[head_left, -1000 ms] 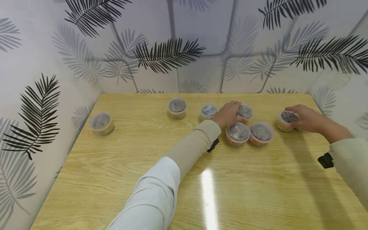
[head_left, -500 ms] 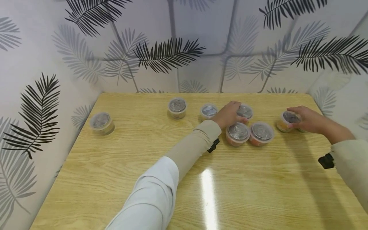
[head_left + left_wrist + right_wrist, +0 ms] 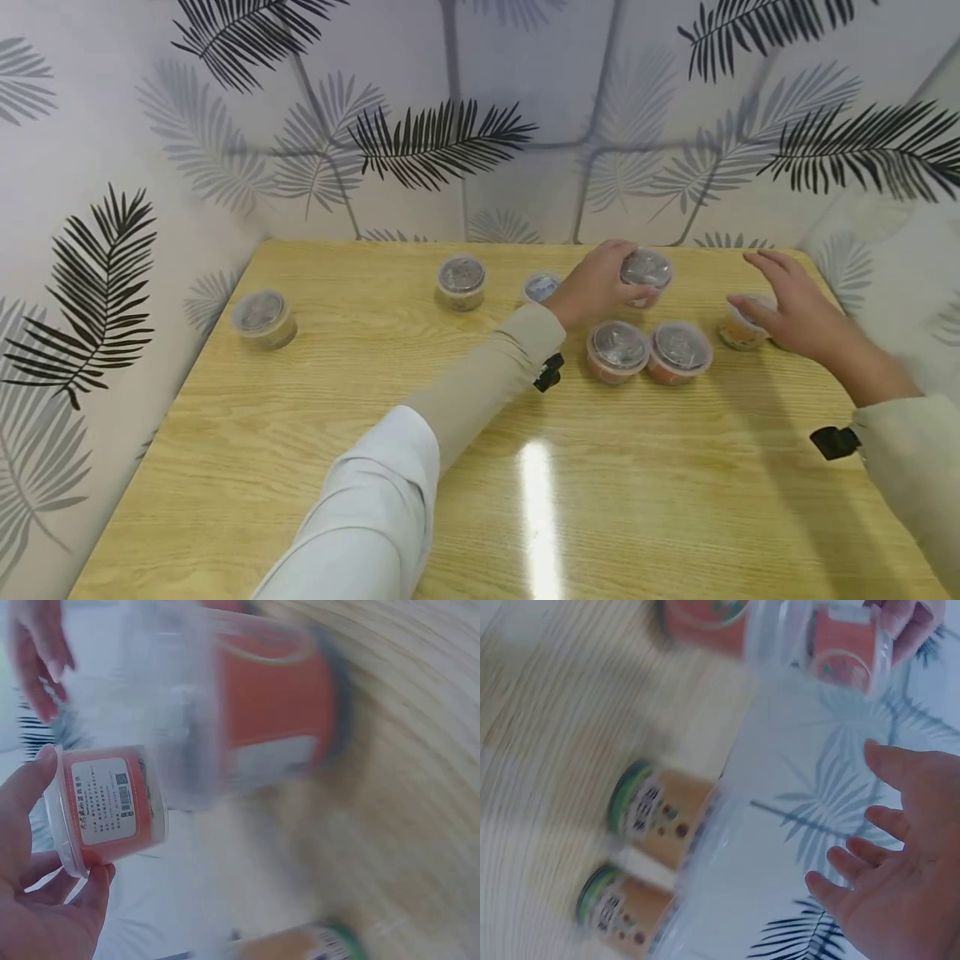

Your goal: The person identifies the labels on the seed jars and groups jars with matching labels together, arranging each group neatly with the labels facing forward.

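My left hand (image 3: 596,287) grips a clear-lidded plastic tub (image 3: 647,268) near the back of the table. Seen from the left wrist, this tub (image 3: 105,801) has a red wrap and a white printed label, and hangs in the air between thumb and fingers. Two similar red tubs, a left one (image 3: 618,348) and a right one (image 3: 680,350), stand side by side just in front. My right hand (image 3: 806,317) hovers with spread fingers above an orange tub with a green base (image 3: 738,335). In the right wrist view, that palm (image 3: 911,862) holds nothing, and two orange-and-green tubs (image 3: 676,817) stand beneath.
Further lidded tubs stand apart on the wooden table (image 3: 337,467): one at the far left (image 3: 264,318), one at the back (image 3: 461,282), and one partly behind my left forearm (image 3: 540,288). A leaf-patterned covering (image 3: 517,192) rises behind the table's back edge.
My left hand has lifted its red tub off the table, slightly up and rightward. The right hand has let go of the orange tub and risen, its fingers spreading.
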{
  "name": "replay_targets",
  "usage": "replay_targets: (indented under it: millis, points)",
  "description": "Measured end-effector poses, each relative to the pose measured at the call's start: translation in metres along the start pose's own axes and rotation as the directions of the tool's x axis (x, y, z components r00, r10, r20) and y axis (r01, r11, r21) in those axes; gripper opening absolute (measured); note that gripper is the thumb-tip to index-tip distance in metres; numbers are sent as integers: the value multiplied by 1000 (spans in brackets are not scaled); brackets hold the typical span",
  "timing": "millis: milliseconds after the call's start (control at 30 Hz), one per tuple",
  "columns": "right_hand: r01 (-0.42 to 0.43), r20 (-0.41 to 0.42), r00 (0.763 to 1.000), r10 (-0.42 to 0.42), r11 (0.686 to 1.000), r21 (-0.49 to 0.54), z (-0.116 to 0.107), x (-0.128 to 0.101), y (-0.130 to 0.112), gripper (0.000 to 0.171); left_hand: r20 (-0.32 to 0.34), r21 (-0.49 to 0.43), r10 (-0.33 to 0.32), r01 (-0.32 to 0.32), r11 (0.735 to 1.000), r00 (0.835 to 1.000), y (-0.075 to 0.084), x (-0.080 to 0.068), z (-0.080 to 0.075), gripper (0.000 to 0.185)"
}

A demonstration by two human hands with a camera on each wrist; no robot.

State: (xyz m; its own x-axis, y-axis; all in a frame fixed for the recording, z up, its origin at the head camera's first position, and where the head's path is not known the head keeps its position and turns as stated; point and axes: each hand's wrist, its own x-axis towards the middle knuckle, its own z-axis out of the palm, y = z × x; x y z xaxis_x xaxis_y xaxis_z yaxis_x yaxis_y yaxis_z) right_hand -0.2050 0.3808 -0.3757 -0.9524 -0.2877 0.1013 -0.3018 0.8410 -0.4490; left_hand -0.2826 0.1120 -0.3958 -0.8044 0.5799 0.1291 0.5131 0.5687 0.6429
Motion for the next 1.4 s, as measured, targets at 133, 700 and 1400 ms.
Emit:
replay_targets:
  millis: [133, 700, 1400]
  points:
    - [50, -78, 996, -42, 994, 94, 2, 1, -30, 64, -31, -148, 90, -93, 985, 995, 13, -12, -27, 64]
    - [264, -74, 962, -264, 820, 508, 56, -32, -152, 76, 13, -401, 133, -116, 909, 991, 23, -144, -72, 73]
    - [258, -106, 944, -312, 503, 825, 105, -44, -193, 69, -58, -486, 88, -105, 868, 994, 13, -212, -68, 77]
